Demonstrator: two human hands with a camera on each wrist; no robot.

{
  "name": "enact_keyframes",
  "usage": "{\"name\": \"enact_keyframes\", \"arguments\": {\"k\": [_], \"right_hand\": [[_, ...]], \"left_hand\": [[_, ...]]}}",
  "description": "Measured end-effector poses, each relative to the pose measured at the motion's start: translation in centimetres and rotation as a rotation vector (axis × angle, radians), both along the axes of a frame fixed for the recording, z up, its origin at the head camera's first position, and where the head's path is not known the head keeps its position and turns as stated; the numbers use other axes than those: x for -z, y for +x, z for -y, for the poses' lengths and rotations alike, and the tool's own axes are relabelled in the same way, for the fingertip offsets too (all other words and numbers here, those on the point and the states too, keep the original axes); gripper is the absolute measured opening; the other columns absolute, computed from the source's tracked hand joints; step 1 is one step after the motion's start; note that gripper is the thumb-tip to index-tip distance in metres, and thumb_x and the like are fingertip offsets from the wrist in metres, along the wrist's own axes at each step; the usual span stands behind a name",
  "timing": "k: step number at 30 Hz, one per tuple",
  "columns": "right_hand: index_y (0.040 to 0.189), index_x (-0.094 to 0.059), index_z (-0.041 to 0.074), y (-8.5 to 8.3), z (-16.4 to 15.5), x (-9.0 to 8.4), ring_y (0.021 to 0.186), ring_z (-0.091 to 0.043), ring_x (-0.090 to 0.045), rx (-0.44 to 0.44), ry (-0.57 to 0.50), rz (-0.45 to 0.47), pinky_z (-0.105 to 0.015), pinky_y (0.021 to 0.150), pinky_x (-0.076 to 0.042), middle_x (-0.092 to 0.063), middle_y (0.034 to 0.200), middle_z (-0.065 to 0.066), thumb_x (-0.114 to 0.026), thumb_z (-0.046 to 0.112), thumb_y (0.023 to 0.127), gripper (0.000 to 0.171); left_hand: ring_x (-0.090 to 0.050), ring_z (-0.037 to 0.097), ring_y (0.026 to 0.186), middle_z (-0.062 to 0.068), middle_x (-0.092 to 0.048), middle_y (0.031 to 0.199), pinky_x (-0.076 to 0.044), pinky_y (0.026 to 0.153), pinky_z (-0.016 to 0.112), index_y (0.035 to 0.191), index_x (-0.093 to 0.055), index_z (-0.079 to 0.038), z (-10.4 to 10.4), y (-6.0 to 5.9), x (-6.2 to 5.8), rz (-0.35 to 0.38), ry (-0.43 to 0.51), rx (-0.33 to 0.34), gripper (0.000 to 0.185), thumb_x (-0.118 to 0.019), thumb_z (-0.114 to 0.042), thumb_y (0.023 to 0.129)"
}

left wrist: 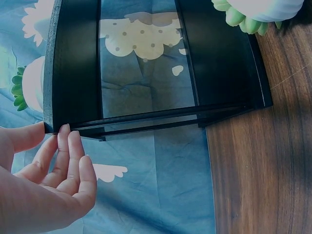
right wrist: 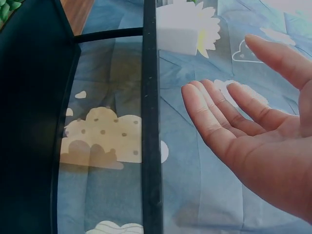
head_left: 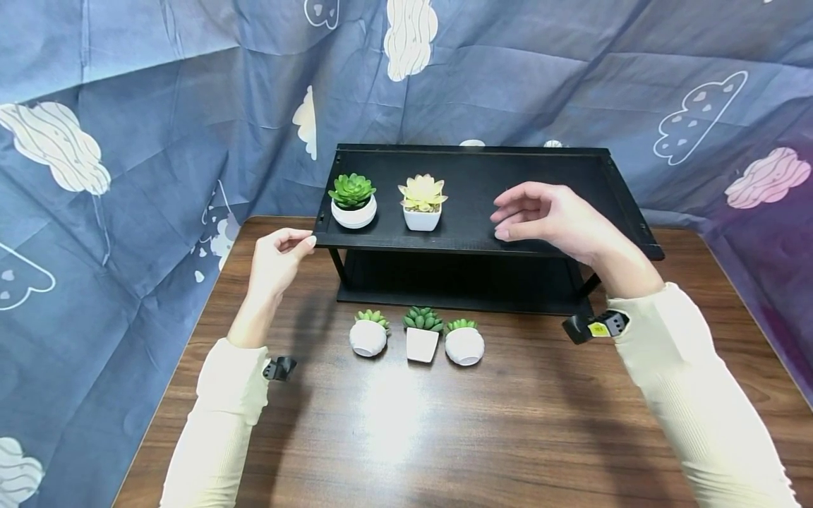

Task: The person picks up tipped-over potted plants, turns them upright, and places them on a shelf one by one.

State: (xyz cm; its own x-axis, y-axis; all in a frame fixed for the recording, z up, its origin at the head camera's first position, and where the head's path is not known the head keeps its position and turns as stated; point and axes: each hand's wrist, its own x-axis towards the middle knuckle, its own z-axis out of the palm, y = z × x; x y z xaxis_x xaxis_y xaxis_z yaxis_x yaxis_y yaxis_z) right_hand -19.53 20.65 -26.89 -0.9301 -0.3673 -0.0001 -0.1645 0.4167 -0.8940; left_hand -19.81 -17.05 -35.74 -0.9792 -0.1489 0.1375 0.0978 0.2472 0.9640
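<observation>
My left hand [head_left: 279, 264] pinches the front left corner of a black two-tier shelf [head_left: 508, 190], thumb on top and fingertips under the board in the left wrist view. Over the right half of the top board hovers my right hand [head_left: 540, 215], fingers loosely bent and apart from the thumb, holding nothing. A green succulent in a round white pot [head_left: 353, 204] stands at the left of the top board. Beside it, nearer my right hand, is a pale yellow succulent in a square white pot [head_left: 422, 204].
On the wooden table [head_left: 508, 437] before the shelf lie three more potted succulents in a row: a left round pot [head_left: 368, 339], a tapered square pot [head_left: 422, 344] and a right round pot [head_left: 464, 346]. Blue cloth [head_left: 521, 77] with cloud prints hangs behind.
</observation>
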Motion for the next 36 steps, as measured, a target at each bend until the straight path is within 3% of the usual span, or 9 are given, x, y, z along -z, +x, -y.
{"name": "enact_keyframes", "arguments": {"k": [12,22,32,36], "right_hand": [[0.115,-0.050,-0.008,1.8,-1.4,1.3,0.087,-0.015,-0.063,-0.011,-0.035,-0.013,-0.023,0.075,-0.049,-0.063,0.101,-0.015,-0.070,0.002,0.079,0.043],[0.112,-0.052,-0.008,3.5,-1.7,2.8,0.086,-0.013,-0.063,-0.028,-0.030,-0.048,-0.021,0.072,-0.049,-0.064,0.096,-0.003,-0.070,0.001,0.078,0.039],[0.110,-0.054,-0.001,4.7,-2.4,5.2,0.087,-0.014,-0.061,-0.009,0.019,-0.056,-0.021,0.072,-0.049,-0.063,0.099,-0.006,-0.072,0.009,0.078,0.037],[0.111,-0.054,-0.001,5.0,-2.4,6.4,0.088,-0.013,-0.061,0.008,0.028,-0.031,-0.021,0.071,-0.049,-0.062,0.101,-0.008,-0.072,0.012,0.079,0.040]], "left_hand": [[-0.061,0.010,0.069,0.012,-0.066,0.087,-0.045,0.068,0.018,0.100,-0.063,0.011,0.0,0.0,0.0,-0.007,0.012,0.004,0.021,-0.062,-0.002,0.084],[-0.058,0.003,0.065,-0.014,-0.060,0.073,-0.044,0.068,0.017,0.101,-0.062,0.013,0.0,0.1,0.1,-0.007,0.030,0.007,0.022,-0.061,-0.001,0.084],[-0.058,0.002,0.065,0.009,-0.066,0.085,-0.045,0.068,0.018,0.101,-0.062,0.012,0.0,0.0,0.1,-0.006,0.012,0.002,0.022,-0.062,-0.002,0.085],[-0.058,0.002,0.064,0.011,-0.066,0.085,-0.045,0.068,0.018,0.101,-0.062,0.012,0.0,0.1,0.0,-0.008,0.006,0.000,0.022,-0.062,-0.003,0.085]]}}
